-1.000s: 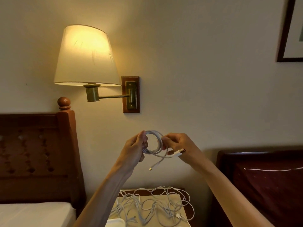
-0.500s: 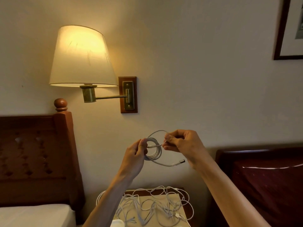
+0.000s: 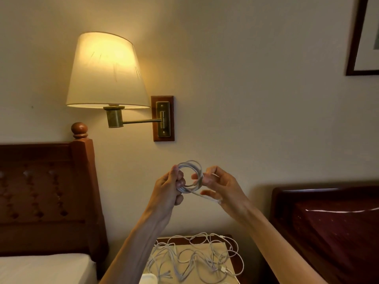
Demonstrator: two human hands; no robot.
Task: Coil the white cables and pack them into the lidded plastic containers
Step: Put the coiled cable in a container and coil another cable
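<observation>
A coiled white cable is held up in front of the wall, at chest height. My left hand pinches the coil's left side. My right hand grips its right side, and the cable's loose tail runs down across those fingers. Below the hands, a tangle of several loose white cables lies on the nightstand. A white rounded object, only partly visible at the bottom edge, sits at the nightstand's front left; I cannot tell if it is a container.
A lit wall lamp hangs above left of the hands. A wooden headboard and white mattress are at the left. A dark red bed stands at the right. A framed picture hangs top right.
The loose tail with its plug hung below the coil; it is now drawn across my right hand's fingers. The right hand has turned and closed in on the coil. The view shifted slightly.
</observation>
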